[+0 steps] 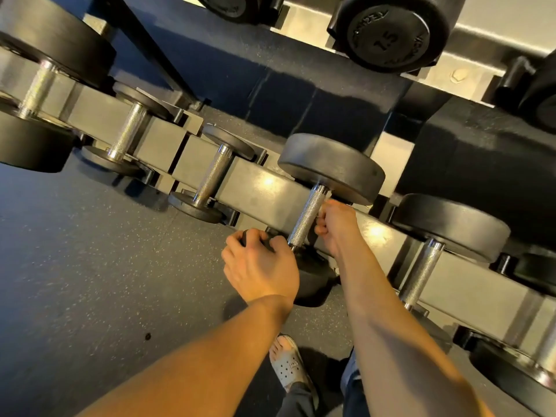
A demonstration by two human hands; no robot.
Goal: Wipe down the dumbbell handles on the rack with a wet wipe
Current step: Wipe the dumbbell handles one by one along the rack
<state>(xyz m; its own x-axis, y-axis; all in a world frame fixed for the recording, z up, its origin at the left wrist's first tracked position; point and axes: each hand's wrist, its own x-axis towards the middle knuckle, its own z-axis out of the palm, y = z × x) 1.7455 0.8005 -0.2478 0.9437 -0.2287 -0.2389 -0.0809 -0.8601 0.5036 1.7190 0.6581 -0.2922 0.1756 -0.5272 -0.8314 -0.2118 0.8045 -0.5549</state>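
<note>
Head view only.
- The rack (261, 194) is seen from above, running diagonally from upper left to lower right, with a row of dumbbells laid across its rail.
- The dumbbell (331, 164) being worked on is the middle one. Its knurled handle (307, 218) lies across the rail, with the far head behind and the near head (316, 284) hanging over the front edge.
- The left hand (260, 266) is laid on the near head, with its fingers curled over the head's upper edge in a firm grip. The head is mostly hidden by the hand.
- The right hand (335, 225) is closed against the right side of the handle, fingers curled in tight.
- A small pale scrap, taken to be the wet wipe (320, 210), is pinched between those fingers and the handle. Most of it is hidden, so its extent cannot be told.
- Two smaller dumbbells (210, 176) are seated just left on the same rail, and a larger one (421, 266) just right. Their handles are bare.
- On the upper tier a dumbbell head marked 15 (388, 34) is seen.
- Speckled dark floor (90, 251) is seen below the rack, and a grey perforated sandal (288, 367) is seen between the forearms.
</note>
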